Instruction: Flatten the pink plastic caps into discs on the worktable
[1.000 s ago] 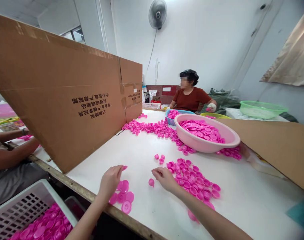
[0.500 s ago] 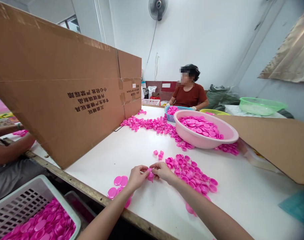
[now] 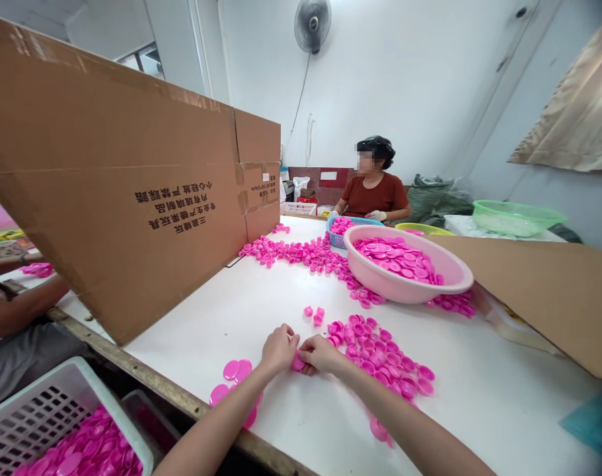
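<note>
Between my two hands, just above the white table point(image 3: 191, 330), is a small pink plastic piece point(image 3: 298, 361), partly covered by fingers. My left hand point(image 3: 279, 350) closes on its left side, and my right hand point(image 3: 319, 354) pinches it from the right. Its exact shape is hidden. Right of my hands spreads a pile of pink plastic cups point(image 3: 384, 354), and a few loose ones point(image 3: 314, 314) lie ahead. Flat pink discs point(image 3: 232, 370) lie by my left forearm at the table edge.
A pink basin point(image 3: 410, 287) heaped with discs stands ahead to the right. More cups point(image 3: 310, 254) trail behind it. A cardboard sheet point(image 3: 132, 198) stands at left; a white basket point(image 3: 82, 377) of pink pieces sits below the edge. A co-worker point(image 3: 375, 188) sits across; another person's arm point(image 3: 37, 297) shows at far left.
My left hand has rolled over, its fingers now curled more around the pink piece. My right hand has dipped slightly. The co-worker's gloved hand has shifted, and the view has tilted a little.
</note>
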Demonstrator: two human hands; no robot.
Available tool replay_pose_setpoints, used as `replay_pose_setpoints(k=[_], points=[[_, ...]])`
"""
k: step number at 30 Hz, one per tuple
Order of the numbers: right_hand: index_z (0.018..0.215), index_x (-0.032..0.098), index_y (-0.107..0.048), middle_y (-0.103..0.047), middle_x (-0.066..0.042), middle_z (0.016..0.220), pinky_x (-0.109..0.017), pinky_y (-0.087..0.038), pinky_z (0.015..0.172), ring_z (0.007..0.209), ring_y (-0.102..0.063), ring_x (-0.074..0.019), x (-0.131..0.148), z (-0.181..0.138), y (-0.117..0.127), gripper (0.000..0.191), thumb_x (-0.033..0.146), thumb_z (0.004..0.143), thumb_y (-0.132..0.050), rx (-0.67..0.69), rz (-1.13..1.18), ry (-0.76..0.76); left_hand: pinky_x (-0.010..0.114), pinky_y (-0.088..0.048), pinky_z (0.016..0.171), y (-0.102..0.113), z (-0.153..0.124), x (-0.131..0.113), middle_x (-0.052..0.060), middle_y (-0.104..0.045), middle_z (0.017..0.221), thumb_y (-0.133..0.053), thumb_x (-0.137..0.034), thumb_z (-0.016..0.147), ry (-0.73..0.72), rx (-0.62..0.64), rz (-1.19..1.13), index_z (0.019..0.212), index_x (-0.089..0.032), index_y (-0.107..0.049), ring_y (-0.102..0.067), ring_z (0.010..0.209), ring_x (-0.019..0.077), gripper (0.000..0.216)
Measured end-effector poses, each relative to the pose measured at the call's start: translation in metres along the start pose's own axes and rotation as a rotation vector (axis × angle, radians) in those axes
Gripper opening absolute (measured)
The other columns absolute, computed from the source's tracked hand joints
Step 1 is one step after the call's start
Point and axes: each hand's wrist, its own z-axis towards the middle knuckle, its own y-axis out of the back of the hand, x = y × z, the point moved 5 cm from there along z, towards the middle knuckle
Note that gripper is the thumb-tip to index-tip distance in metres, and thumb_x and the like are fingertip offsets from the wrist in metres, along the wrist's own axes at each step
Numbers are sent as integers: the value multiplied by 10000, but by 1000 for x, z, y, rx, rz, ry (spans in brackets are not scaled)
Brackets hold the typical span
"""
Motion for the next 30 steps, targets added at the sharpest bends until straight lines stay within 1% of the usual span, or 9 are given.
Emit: replay_pose_setpoints(k=[3, 6, 11, 15, 20, 23, 26, 28, 30], points=[[627, 138, -533, -622, -12, 524, -226, -516, 519, 500, -606, -118, 2, -2, 1, 134, 158, 752, -488, 14, 25, -9, 319, -343, 748, -3, 2, -12, 74, -511, 987, -343, -329, 808, -5, -131, 232, 936, -191, -495, -459, 942, 209, 242], [644, 133, -525, -621, -8, 524, -204, -515, 518, 509, -610, -106, 3, -2, 3, 125, 153, 761, -488, 58, 40, -31, 327, -326, 742, -10, 0, -16, 74, -475, 978, -298, -314, 833, -14, -122, 336, 937, -205, -491, -428, 937, 210, 245], [674, 129, -490, -595, 4, 478, -197, -514, 504, 489, -609, -104, -8, 9, 2, 97, 145, 770, -493, 156, 72, -64, 312, -297, 747, -14, 2, -12, 69, -440, 1001, -291, -288, 837, -26, -88, 316, 952, -217, -477, -397, 931, 192, 230], [730, 141, -458, -569, 23, 465, -188, -491, 424, 462, -602, -111, -19, 17, 0, 70, 157, 798, -450, 90, 95, -32, 303, -285, 731, -12, 7, -10, 55, -461, 1005, -426, -297, 767, -32, -87, 303, 950, -228, -464, -394, 918, 195, 199], [740, 151, -445, -552, 32, 481, -201, -468, 387, 437, -589, -116, -18, 14, -3, 79, 161, 808, -407, 7, 68, 30, 307, -278, 723, -9, 3, -19, 36, -560, 856, -209, -288, 864, -94, -157, 308, 937, -228, -472, -447, 863, 184, 279], [732, 140, -486, -546, 25, 474, -201, -458, 418, 436, -574, -108, -8, 8, -3, 100, 190, 795, -425, -3, -38, 84, 287, -292, 688, -5, -1, -24, 22, -587, 763, -201, -310, 870, -143, -125, 293, 924, -221, -484, -499, 778, 171, 302], [746, 138, -562, -598, -13, 580, -212, -452, 489, 516, -581, -112, 13, 0, 6, 195, 292, 787, -450, -49, -211, 241, 255, -312, 640, 25, -10, -15, 15, -605, 747, -234, -344, 861, -165, -139, 253, 913, -227, -496, -532, 722, 155, 292], [795, 146, -601, -632, -45, 724, -238, -452, 591, 657, -595, -136, 27, -6, 21, 259, 342, 798, -431, -184, -359, 343, 245, -328, 627, 66, -28, 8, 12, -615, 736, -234, -365, 856, -119, -208, 260, 912, -237, -507, -543, 691, 147, 307], [905, 153, -615, -625, -72, 893, -262, -425, 715, 841, -568, -167, 37, -9, 38, 278, 319, 812, -413, -359, -526, 390, 253, -346, 644, 120, -57, 44, 16, -624, 742, -245, -376, 845, -9, -329, 353, 922, -238, -519, -549, 683, 151, 316]])
